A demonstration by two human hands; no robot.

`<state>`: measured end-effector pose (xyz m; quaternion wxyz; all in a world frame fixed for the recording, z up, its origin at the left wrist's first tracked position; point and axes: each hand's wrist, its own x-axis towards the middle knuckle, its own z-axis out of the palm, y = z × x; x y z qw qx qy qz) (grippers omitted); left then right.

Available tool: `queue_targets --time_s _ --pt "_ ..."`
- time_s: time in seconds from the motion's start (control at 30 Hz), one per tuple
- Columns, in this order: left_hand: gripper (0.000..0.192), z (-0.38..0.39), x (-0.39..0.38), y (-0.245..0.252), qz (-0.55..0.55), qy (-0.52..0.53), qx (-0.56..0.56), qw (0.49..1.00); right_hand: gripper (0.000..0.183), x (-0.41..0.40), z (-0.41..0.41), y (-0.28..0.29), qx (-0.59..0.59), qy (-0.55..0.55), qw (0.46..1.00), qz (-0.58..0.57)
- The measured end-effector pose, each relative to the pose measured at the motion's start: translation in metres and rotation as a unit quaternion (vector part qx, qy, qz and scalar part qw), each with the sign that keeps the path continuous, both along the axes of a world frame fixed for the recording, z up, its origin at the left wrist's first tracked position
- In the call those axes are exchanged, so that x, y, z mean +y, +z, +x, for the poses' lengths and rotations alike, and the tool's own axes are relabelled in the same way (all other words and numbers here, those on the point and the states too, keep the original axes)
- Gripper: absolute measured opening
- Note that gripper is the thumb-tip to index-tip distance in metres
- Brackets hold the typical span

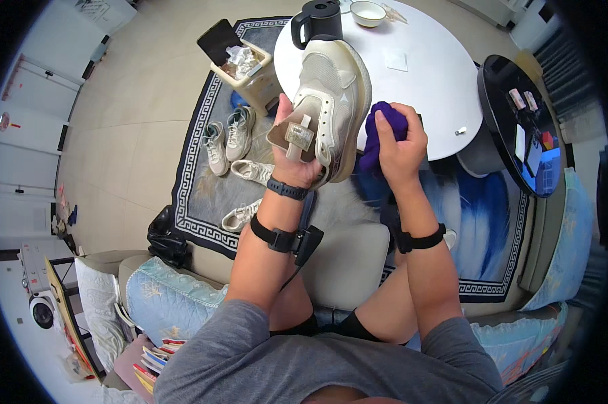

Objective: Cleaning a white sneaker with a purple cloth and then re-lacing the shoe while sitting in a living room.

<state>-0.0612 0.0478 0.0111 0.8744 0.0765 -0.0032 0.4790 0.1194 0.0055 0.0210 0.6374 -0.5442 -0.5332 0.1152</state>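
A beige sneaker [329,96] with no lace in its eyelets is held up by my left hand [296,166], which grips it at the heel, the tongue folded outward. Just right of the shoe, my right hand [402,146] clutches a bunched purple cloth [379,134]; a gap shows between cloth and shoe. Two laced sneakers [239,134] [215,149] stand side by side on the rug at the left. Nearer to me on the rug lie another light sneaker [252,170] and one more [239,216], each partly hidden by my left arm.
Ahead is a round white table [435,65] bearing a black kettle [324,20], a bowl [367,13] and a white paper square [396,60]. A bin [258,81] with its lid up stands left of it. A black side table [506,101] is at right, a grey stool [347,257] between my legs.
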Motion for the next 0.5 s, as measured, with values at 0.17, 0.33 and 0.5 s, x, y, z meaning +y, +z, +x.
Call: queue_targets --time_s 0.17,0.33,0.5 --pt "0.064 0.01 0.001 0.0 0.017 0.011 0.009 1.0 0.019 0.01 -0.014 -0.003 -0.019 0.049 0.998 -0.016" --pt "0.065 0.007 -0.001 0.0 0.002 0.072 0.089 0.993 0.021 -0.002 -0.02 -0.012 -0.041 0.099 0.991 -0.078" --pt "0.066 0.027 -0.026 -0.001 -0.012 0.077 0.214 0.974 0.02 0.001 -0.016 -0.007 0.032 -0.025 0.998 -0.054"
